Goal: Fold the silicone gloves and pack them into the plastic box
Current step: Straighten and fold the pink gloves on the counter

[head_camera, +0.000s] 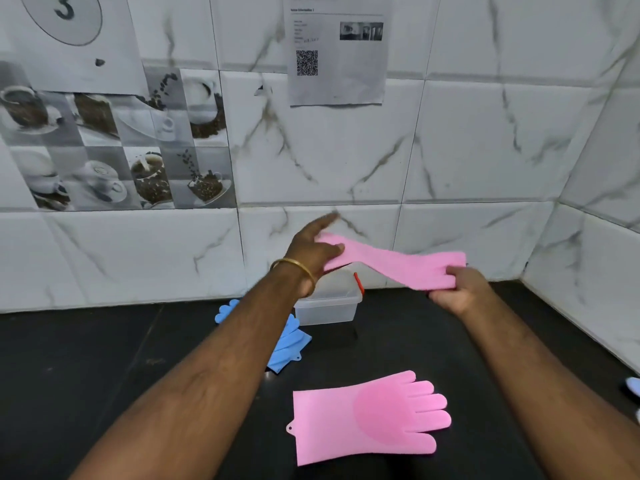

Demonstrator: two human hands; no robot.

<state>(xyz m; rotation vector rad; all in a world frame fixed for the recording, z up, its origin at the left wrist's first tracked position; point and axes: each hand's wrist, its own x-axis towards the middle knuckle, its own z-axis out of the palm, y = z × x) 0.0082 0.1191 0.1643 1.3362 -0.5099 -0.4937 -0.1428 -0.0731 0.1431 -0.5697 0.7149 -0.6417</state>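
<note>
I see a pink silicone glove (391, 263) stretched in the air above the plastic box (327, 303), its long axis running left to right, dipping rightward. My left hand (313, 252) pinches one end; my right hand (457, 289) grips the other. A second pink glove (367, 417) lies flat on the black counter (104, 368), fingers pointing right. Blue gloves (287, 344) lie left of the box.

One pink glove (391, 263) hangs stretched in the air above a clear plastic box (327, 306). Another pink glove (367, 417) lies flat on the counter (104, 358), blue gloves (287, 337) beside the box.
</note>
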